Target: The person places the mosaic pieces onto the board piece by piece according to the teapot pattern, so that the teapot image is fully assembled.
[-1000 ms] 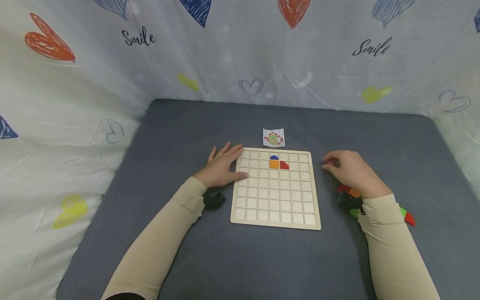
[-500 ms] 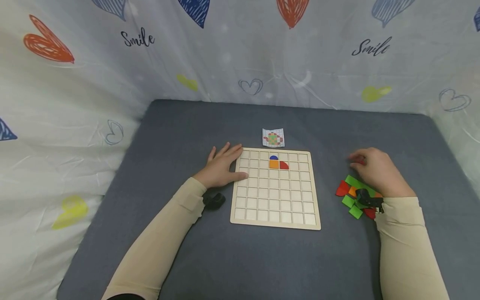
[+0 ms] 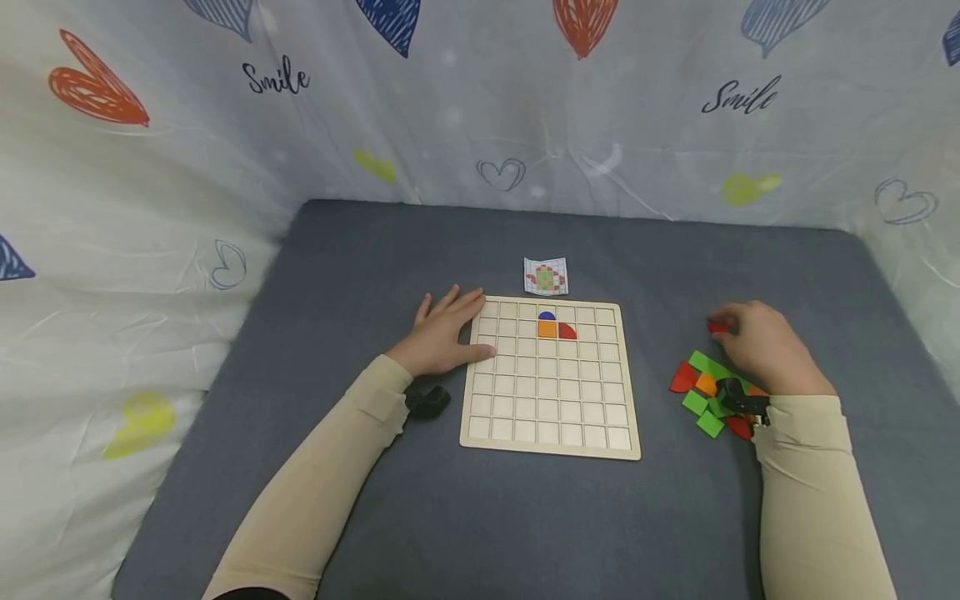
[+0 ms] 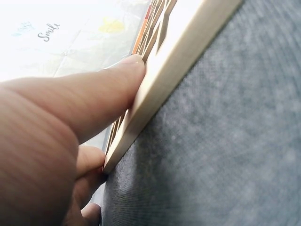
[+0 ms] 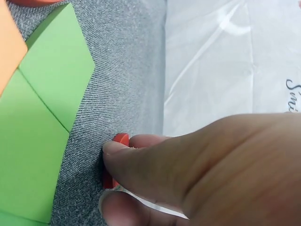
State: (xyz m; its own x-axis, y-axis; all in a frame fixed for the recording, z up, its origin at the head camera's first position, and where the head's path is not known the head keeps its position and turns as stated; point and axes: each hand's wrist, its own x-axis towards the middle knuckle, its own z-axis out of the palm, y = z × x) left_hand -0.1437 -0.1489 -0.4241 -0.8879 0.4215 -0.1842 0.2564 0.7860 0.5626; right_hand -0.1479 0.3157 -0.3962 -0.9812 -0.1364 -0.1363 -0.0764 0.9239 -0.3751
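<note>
- The left hand lies flat in the middle of the head view. Its straight fingers press on the left edge of the wooden board and hold nothing.
- The board lies flat on the grey surface. It has many little square holes.
- Three pieces already sit near the top of the board: a blue piece, an orange square under it, and a red piece just to the right.
- The right hand is at the right of the frame, well apart from the board.
- Its fingers are curled close together and pinch a small red piece. In the right wrist view that piece is low, at or just above the grey surface; I cannot tell which.
- A pile of loose pieces lies just below the right hand: green, orange and red ones. Some hide under the wrist.
- A small picture card lies just above the board. It shows a pattern of coloured squares.
- I think the step in hand is picking up the next piece for the pattern.
- The next move would call for lifting the red piece, carrying it left to the board, and turning it to fit its square, maybe beside the orange one.
- The left hand should keep the board from sliding.
</note>
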